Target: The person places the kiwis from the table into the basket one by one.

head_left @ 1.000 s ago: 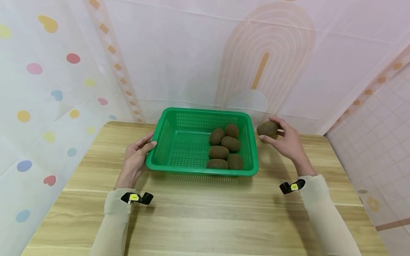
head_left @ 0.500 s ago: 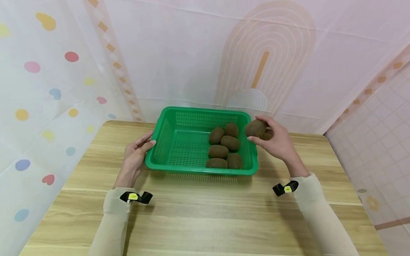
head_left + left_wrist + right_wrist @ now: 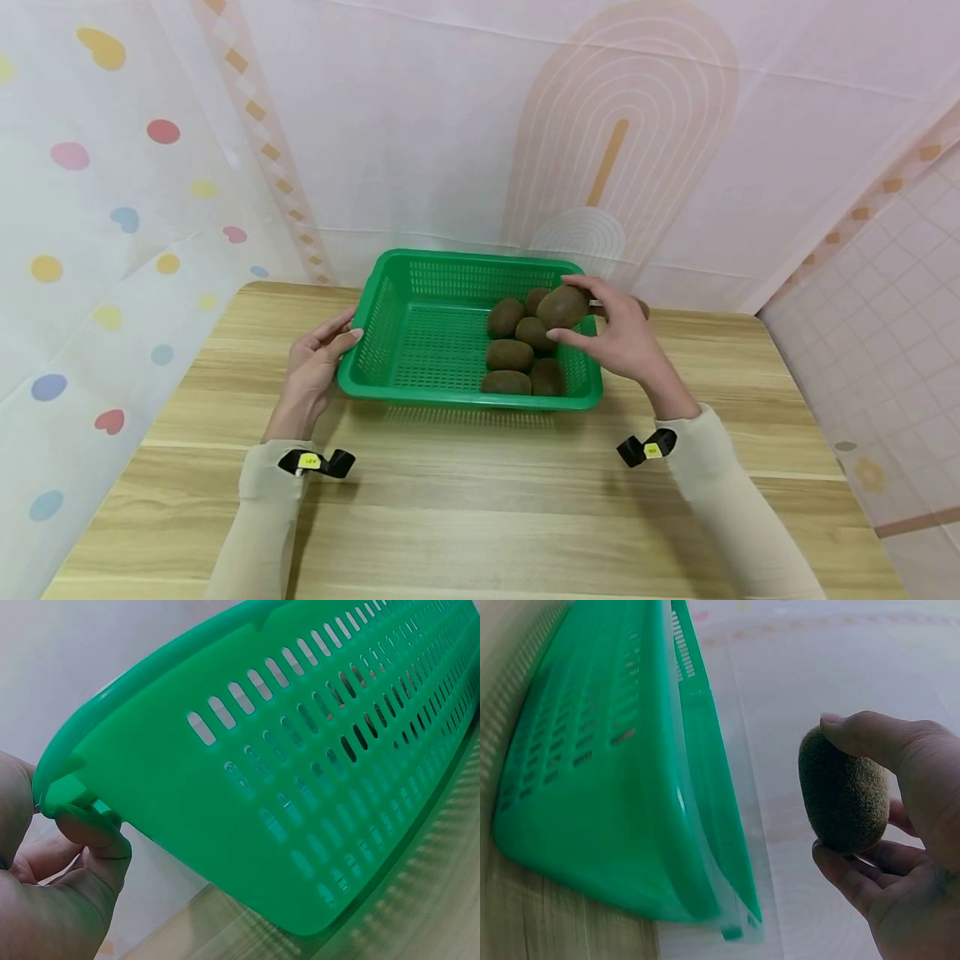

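A green slotted plastic basket (image 3: 435,397) stands on the table with several brown kiwis (image 3: 510,356) gathered in its right half. My left hand (image 3: 312,371) grips the left rim, thumb on one side and fingers under the lip, as the left wrist view also shows (image 3: 67,877). Above the basket's right end, my right hand (image 3: 618,333) holds a kiwi (image 3: 564,307) between thumb and fingertips. In the right wrist view that fuzzy kiwi (image 3: 844,791) is raised beside the basket's rim. The held fruit partly covers the kiwis behind it.
Another kiwi (image 3: 642,307) shows behind my right hand, mostly hidden, to the right of the basket. A wood-grain table (image 3: 465,500) carries everything. Patterned cloth walls (image 3: 420,167) rise close behind the basket and along both sides.
My right hand has carried its kiwi leftward, from beside the basket to over its right end, uncovering part of another kiwi behind. The left hand has kept its grip on the rim.
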A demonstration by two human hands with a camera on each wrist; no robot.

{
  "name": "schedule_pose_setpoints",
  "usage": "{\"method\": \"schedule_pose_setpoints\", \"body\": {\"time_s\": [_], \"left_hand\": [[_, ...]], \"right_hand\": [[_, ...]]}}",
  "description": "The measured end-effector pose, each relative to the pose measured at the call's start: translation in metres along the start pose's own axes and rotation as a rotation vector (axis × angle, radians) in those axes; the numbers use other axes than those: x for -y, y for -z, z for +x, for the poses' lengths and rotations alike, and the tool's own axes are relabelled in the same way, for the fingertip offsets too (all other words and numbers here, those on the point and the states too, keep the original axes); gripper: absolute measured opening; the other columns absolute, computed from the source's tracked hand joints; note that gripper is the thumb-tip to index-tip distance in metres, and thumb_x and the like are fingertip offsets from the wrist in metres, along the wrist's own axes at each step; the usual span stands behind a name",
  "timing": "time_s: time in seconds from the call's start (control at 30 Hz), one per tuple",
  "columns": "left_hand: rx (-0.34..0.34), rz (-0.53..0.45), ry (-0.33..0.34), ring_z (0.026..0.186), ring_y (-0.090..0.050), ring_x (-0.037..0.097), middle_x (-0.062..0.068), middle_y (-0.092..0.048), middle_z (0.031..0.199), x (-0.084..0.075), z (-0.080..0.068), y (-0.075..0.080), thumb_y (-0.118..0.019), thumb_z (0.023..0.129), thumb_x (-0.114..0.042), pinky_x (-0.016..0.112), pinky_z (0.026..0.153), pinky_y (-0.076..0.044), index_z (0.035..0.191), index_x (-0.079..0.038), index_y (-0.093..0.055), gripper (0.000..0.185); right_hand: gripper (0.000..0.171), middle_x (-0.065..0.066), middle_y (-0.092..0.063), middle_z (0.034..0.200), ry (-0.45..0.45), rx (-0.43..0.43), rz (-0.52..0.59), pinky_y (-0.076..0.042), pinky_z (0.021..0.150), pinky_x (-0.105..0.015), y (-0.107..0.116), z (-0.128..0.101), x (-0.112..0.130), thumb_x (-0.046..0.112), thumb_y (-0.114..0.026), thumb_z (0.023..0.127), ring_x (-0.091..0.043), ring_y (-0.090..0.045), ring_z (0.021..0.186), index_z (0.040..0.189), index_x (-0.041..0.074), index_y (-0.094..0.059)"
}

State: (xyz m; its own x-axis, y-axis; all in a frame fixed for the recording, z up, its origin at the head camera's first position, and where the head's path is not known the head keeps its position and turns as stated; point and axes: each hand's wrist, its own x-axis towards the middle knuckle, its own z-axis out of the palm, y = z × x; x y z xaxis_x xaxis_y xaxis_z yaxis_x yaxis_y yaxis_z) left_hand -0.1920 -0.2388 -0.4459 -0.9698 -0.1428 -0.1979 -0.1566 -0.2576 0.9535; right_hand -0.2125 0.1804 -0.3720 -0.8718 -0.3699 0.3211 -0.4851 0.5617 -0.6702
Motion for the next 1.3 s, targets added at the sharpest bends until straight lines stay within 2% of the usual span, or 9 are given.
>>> {"method": "schedule_pose_setpoints", "body": {"time_s": [0.43,0.63,0.8,0.93,1.3], "left_hand": [[0.01,-0.003,-0.008,0.091,-0.062,0.002,-0.006,-0.058,0.109,0.001,0.001,0.0,-0.075,0.095,-0.014,0.015,0.075,-0.06,0.152,-0.008,-0.05,0.063],[0.013,0.001,-0.004,0.091,-0.062,0.002,-0.006,-0.057,0.11,0.001,0.0,0.0,-0.075,0.095,-0.015,0.016,0.075,-0.06,0.153,-0.008,-0.05,0.063],[0.023,-0.013,-0.001,0.091,-0.063,0.003,-0.005,-0.056,0.111,0.001,0.0,0.0,-0.076,0.095,-0.016,0.017,0.077,-0.061,0.153,-0.008,-0.049,0.064],[0.027,-0.025,-0.001,0.091,-0.063,0.003,-0.005,-0.056,0.111,0.001,0.0,0.0,-0.076,0.095,-0.014,0.018,0.078,-0.061,0.153,-0.007,-0.05,0.064],[0.033,-0.026,-0.004,0.09,-0.066,0.003,-0.004,-0.056,0.112,0.002,0.0,0.001,-0.075,0.095,-0.015,0.019,0.079,-0.062,0.153,-0.008,-0.05,0.064]], "right_hand": [[0.071,-0.006,-0.057,0.149,0.058,0.073,0.046,-0.055,0.104,-0.043,-0.022,0.008,0.021,0.029,-0.086,0.085,-0.021,-0.057,0.131,0.147,0.017,-0.054],[0.072,-0.001,-0.057,0.148,0.073,0.105,0.025,-0.055,0.102,-0.041,-0.032,0.01,0.028,0.035,-0.086,0.085,-0.019,-0.061,0.124,0.148,0.021,-0.054],[0.072,0.002,-0.057,0.148,0.083,0.138,0.005,-0.055,0.101,-0.045,-0.039,0.012,0.032,0.039,-0.085,0.085,-0.019,-0.06,0.122,0.148,0.025,-0.053],[0.071,-0.001,-0.056,0.146,0.097,0.166,0.027,-0.056,0.098,-0.049,-0.045,0.014,0.035,0.037,-0.085,0.086,-0.02,-0.06,0.118,0.148,0.024,-0.053],[0.07,-0.005,-0.057,0.147,0.139,0.215,0.064,-0.057,0.099,-0.044,-0.059,0.019,0.041,0.032,-0.084,0.087,-0.018,-0.061,0.119,0.148,0.019,-0.053]]}}
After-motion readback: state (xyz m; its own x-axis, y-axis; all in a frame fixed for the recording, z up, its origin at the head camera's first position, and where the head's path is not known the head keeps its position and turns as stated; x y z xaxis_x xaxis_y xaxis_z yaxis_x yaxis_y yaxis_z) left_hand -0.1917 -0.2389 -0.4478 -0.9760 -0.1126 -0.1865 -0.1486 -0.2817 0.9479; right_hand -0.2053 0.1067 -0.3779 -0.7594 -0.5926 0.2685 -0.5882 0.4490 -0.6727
